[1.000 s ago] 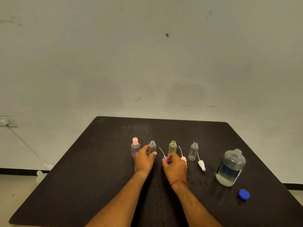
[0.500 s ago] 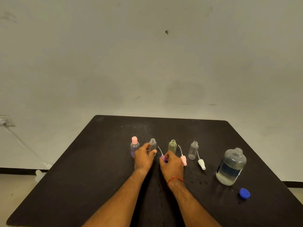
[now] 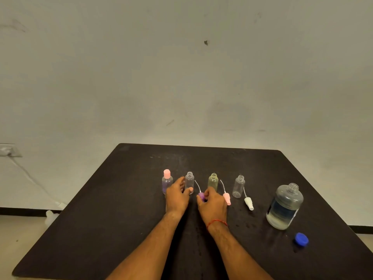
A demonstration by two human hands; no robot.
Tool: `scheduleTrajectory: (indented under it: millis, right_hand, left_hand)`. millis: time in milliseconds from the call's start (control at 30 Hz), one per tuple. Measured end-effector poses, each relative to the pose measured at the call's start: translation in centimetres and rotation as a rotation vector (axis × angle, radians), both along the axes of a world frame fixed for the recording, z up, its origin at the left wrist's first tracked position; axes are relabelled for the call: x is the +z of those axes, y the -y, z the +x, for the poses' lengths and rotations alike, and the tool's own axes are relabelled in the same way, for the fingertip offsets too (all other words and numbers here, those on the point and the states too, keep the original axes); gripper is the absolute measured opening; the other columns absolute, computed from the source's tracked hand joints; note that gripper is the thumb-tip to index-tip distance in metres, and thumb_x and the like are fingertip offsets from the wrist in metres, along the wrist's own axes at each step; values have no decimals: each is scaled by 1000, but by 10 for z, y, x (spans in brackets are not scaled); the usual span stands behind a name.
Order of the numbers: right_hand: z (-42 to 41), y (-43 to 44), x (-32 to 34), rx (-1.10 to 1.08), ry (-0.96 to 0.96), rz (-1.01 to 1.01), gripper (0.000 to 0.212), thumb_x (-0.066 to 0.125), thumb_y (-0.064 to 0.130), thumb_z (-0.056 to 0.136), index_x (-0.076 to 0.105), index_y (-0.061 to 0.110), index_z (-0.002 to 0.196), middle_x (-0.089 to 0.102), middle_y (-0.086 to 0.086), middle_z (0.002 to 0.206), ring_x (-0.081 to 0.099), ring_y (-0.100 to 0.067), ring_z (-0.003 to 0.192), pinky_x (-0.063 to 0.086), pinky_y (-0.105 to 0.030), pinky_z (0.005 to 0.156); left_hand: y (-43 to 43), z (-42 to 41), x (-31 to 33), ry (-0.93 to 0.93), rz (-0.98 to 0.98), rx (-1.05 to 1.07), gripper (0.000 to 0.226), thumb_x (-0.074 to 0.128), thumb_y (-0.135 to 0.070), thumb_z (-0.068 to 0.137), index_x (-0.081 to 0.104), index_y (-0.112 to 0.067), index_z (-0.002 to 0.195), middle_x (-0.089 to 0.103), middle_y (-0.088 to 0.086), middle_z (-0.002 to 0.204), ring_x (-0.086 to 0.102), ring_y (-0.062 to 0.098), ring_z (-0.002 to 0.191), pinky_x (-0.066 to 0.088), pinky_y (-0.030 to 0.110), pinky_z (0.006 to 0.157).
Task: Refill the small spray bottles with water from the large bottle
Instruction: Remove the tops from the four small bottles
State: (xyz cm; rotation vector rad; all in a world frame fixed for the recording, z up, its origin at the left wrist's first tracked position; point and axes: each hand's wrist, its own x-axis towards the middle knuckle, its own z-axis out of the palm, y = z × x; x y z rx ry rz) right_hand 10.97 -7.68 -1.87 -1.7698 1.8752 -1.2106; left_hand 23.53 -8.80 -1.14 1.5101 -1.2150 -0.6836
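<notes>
1. Standing in a row on the flat black table: four small see-through plastic spray bottles.
2. Wearing a pink cap: only one, the purple-tinted bottle at the left end.
3. Standing with open tops: three, namely the clear bottle, the yellow-green bottle and the second clear bottle.
4. Lying loose on the table with thin tubes: three spray tops, the purple spray top, the pink spray top and the white spray top.
5. Curling around the first clear bottle: left hand, fingers touching it.
6. Pinching the purple spray top: right hand, fingers closed on it.
7. Standing open, well to the right: one large clear bottle, partly full of water.
8. Lying near it: one round blue cap.
</notes>
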Motion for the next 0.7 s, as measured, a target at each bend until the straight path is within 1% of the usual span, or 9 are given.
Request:
scheduleTrajectory:
  millis: [67, 133, 233, 300, 433, 567, 700]
  right_hand:
    - [0, 0, 0, 3, -5, -13, 17, 70, 28, 82, 54, 22, 80, 54, 10, 58, 51, -3, 54, 48, -27, 58]
    - [0, 0, 1, 3, -8, -21, 16, 70, 28, 82, 55, 20, 82, 52, 11, 56, 50, -2, 53, 51, -29, 59]
    - [-1, -1, 1, 5, 4, -15, 23, 70, 30, 82, 51, 23, 72, 53, 10, 56, 53, -4, 54, 50, -28, 58]
    - [-2, -2, 1, 7, -2, -9, 26, 68, 31, 83, 48, 23, 69, 54, 9, 56, 54, -5, 53, 48, -27, 57]
    - [-2, -3, 1, 25, -9, 0, 26, 66, 33, 85, 48, 23, 70, 57, 6, 58, 56, -9, 55, 52, -32, 59]
    - [-3, -5, 2, 41, -23, -4, 25, 65, 35, 86, 47, 23, 72, 56, 6, 57, 55, -8, 54, 51, -33, 60]
    - [-4, -7, 3, 41, -30, 1, 28, 65, 38, 85, 46, 23, 71, 57, 6, 58, 56, -11, 56, 51, -32, 61]
  left_hand:
    - [-3, 1, 1, 10, 4, 11, 51, 77, -7, 86, 61, -9, 135, 69, 6, 129, 64, 13, 120, 50, 28, 105]
    - [-7, 2, 1, 17, 1, 27, 54, 78, -9, 86, 60, -8, 137, 66, 7, 133, 62, 16, 125, 48, 30, 107]
    - [-14, 3, 0, 23, -10, 47, 55, 78, -11, 87, 59, -8, 138, 65, 9, 136, 61, 17, 126, 49, 33, 108]
    - [-18, 4, 0, 38, -19, 60, 54, 78, -11, 87, 59, -8, 138, 64, 9, 136, 61, 18, 127, 49, 34, 108]
    - [-27, 9, -1, 32, -29, 77, 53, 80, -13, 86, 61, -9, 136, 65, 7, 135, 62, 16, 125, 47, 20, 100]
    - [-36, 15, 0, 43, -39, 95, 51, 78, -12, 87, 62, -13, 136, 66, 4, 134, 62, 14, 123, 44, 12, 95]
    - [-42, 22, 2, 36, -60, 114, 49, 78, -12, 88, 63, -12, 135, 67, 5, 133, 64, 13, 121, 44, 14, 97]
